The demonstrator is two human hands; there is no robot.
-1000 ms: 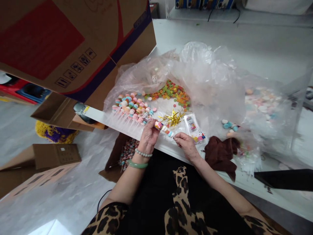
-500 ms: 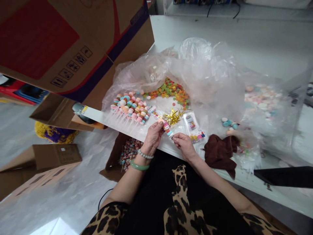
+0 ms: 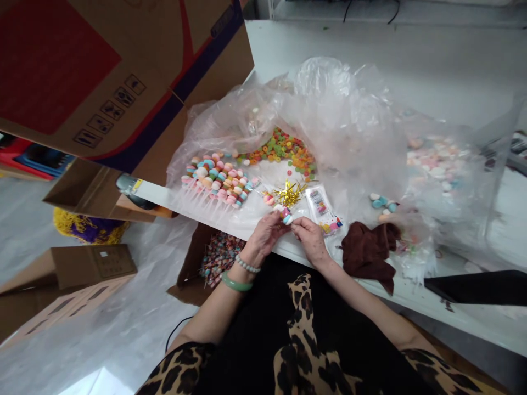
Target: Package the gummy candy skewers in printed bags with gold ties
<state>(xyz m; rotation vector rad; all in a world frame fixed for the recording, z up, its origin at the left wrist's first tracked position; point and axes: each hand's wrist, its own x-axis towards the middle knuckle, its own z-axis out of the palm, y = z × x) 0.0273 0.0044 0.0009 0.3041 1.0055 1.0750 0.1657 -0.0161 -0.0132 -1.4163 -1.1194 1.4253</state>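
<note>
One left hand (image 3: 265, 237) and one right hand (image 3: 312, 240) pinch one candy stick (image 3: 284, 215) between closed fingers.

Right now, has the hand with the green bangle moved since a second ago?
Yes. The left hand has moved to the right, and it now sits closer to the gold tinsel ties on the table.

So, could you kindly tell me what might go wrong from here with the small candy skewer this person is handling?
The candy skewer, held between the left hand and right hand, sits near the table edge; a slip could drop it over the edge, perhaps into the open cardboard box of sweets below. The loose plastic sheet bunched around the rows of candy skewers might also snag on a wrist and disturb them.
</note>
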